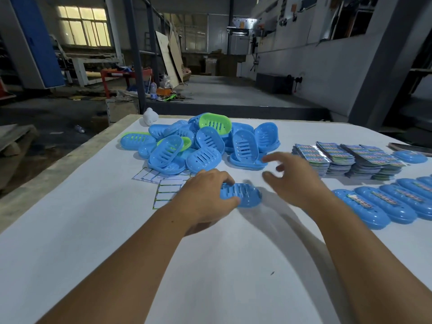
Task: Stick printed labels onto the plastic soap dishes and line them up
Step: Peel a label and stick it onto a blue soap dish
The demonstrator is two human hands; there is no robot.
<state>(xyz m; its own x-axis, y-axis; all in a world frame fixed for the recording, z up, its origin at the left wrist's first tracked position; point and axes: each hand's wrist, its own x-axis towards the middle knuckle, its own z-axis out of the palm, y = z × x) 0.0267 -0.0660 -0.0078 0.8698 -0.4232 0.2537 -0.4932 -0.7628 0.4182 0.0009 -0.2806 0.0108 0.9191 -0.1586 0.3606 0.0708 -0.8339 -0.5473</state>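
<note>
While the left hand (205,195) grips one unlabelled blue soap dish (242,194) on the white table (93,230) and the empty right hand (292,176) hovers with loosely spread fingers, a few labelled dishes (385,202) stand lined up, yet a big pile (201,143) and stacks of labels (346,157) wait.

a blue slotted soap dish (243,195) lies flat near the table's middle, unlabelled. behind it a loose heap of dishes (203,146), mostly blue with a few green, lies tumbled at all angles. to the right, stacks of printed labels (346,160) sit side by side. nearer, a row of labelled blue dishes (392,204) lies overlapping.
</note>
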